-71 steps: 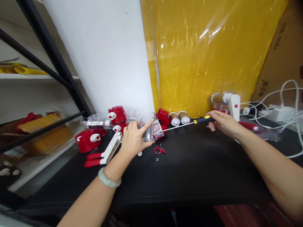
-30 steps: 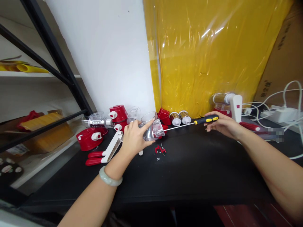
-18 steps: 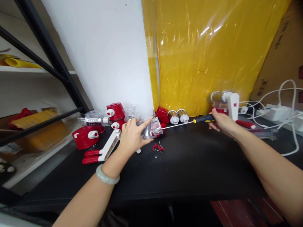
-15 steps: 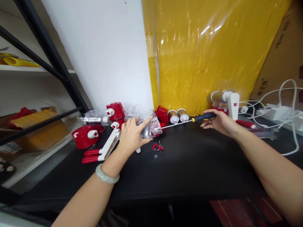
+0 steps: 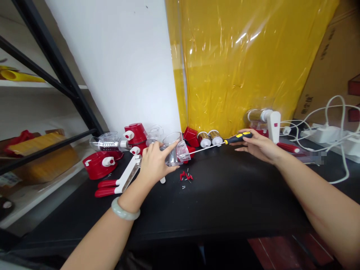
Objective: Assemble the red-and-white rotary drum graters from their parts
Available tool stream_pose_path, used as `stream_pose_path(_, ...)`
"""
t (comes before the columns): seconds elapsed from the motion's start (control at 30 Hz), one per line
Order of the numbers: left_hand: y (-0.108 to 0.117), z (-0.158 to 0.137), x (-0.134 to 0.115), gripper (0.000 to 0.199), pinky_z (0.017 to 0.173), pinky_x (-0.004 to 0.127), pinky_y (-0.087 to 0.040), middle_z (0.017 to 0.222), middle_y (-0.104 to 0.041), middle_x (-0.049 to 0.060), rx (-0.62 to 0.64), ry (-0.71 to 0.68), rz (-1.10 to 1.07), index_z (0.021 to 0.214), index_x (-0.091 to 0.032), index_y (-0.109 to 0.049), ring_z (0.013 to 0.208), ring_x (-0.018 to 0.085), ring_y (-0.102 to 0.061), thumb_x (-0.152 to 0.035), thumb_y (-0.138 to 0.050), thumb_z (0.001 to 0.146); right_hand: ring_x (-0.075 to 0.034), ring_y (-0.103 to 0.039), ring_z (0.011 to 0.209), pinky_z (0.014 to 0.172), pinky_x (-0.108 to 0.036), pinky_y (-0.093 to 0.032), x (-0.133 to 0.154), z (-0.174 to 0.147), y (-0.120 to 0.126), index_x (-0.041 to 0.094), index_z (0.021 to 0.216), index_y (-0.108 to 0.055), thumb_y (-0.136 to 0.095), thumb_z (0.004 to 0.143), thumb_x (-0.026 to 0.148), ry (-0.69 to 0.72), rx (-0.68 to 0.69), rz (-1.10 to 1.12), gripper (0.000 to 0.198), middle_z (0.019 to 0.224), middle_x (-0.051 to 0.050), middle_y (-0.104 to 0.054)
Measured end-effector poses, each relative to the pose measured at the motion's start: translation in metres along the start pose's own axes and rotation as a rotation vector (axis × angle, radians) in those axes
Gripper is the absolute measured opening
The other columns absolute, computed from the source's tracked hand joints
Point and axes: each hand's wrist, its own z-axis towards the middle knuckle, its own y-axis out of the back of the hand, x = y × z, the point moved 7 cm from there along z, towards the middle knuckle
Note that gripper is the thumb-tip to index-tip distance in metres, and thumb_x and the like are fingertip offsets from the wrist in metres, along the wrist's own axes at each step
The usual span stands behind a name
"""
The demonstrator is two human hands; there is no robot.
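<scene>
My left hand (image 5: 156, 161) grips a clear plastic housing (image 5: 173, 155), tilted on its side above the black table. My right hand (image 5: 257, 146) holds a screwdriver (image 5: 239, 138) by its black and yellow handle, the long shaft pointing left. Its tip reaches the open end of the housing; whether it sits on a screw is too small to tell. Below the housing lie small red plastic pieces (image 5: 186, 176) and several screws (image 5: 183, 187). Behind it stand two drum graters (image 5: 204, 139) with white ends, beside a red plastic part (image 5: 191, 137).
To the left are red bases (image 5: 99, 165) with white knobs, white crank arms with red handles (image 5: 107, 187) and another clear housing (image 5: 105, 142). An assembled grater (image 5: 272, 125) stands at the right, near white cables and a power strip (image 5: 320, 133). A black-framed shelf (image 5: 56, 71) borders the left.
The screwdriver handle has turned in my right hand, so its yellow patches now show. My left hand keeps its hold on the housing. The whole view has shifted slightly.
</scene>
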Motion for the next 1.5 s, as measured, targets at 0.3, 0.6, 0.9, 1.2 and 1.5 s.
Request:
stream_pose_path(0.3,0.002,0.000,-0.001,0.086,0.082,0.040,-0.039,0.113,-0.050,0.012,-0.004,-0.002,0.010,0.146,-0.043,-0.036,0.102,0.032,-0.050,-0.060,-0.073,0.071,-0.017,-0.057,0.044,0.066,-0.036,-0.057,-0.014,0.008,0.018,0.024,0.067,-0.054,-0.036,0.085,0.075,-0.093,-0.186,-0.332,0.058,0.043,-0.002,-0.055)
stream_pose_path(0.6,0.000,0.000,0.004,0.082,0.086,0.041,-0.038,0.117,-0.051,0.013,-0.014,0.008,0.013,0.144,-0.041,-0.041,0.106,0.033,-0.049,-0.055,-0.075,0.071,-0.013,-0.051,0.040,0.058,-0.029,-0.050,-0.001,0.003,0.010,0.022,0.065,-0.052,-0.056,0.079,0.070,0.062,-0.123,-0.422,0.050,0.042,0.003,-0.053)
stream_pose_path(0.9,-0.005,0.000,0.006,0.081,0.088,0.042,-0.036,0.119,-0.051,0.013,-0.005,0.014,0.000,0.144,-0.042,-0.040,0.106,0.032,-0.049,-0.055,-0.074,0.072,-0.018,-0.070,0.070,0.071,-0.035,-0.055,-0.003,0.002,-0.001,0.027,0.102,-0.048,-0.067,0.077,0.050,-0.013,0.000,-0.011,0.039,0.081,0.001,-0.069)
stream_pose_path(1.2,-0.008,-0.003,-0.004,0.084,0.088,0.040,-0.036,0.120,-0.051,0.013,0.023,-0.036,-0.007,0.145,-0.041,-0.039,0.107,0.031,-0.050,-0.056,-0.075,0.070,-0.007,-0.038,0.028,0.067,-0.030,-0.055,-0.001,-0.001,0.006,0.021,0.070,-0.049,-0.060,0.079,0.068,0.019,-0.048,-0.228,0.048,0.035,0.008,-0.047)
stream_pose_path(1.5,-0.004,-0.004,-0.009,0.083,0.087,0.041,-0.037,0.121,-0.051,0.014,-0.018,-0.008,0.001,0.146,-0.042,-0.037,0.107,0.032,-0.050,-0.057,-0.073,0.072,-0.008,-0.039,0.027,0.061,-0.030,-0.056,-0.001,0.000,0.010,0.022,0.069,-0.047,-0.057,0.080,0.069,0.039,-0.166,-0.236,0.048,0.034,0.006,-0.048)
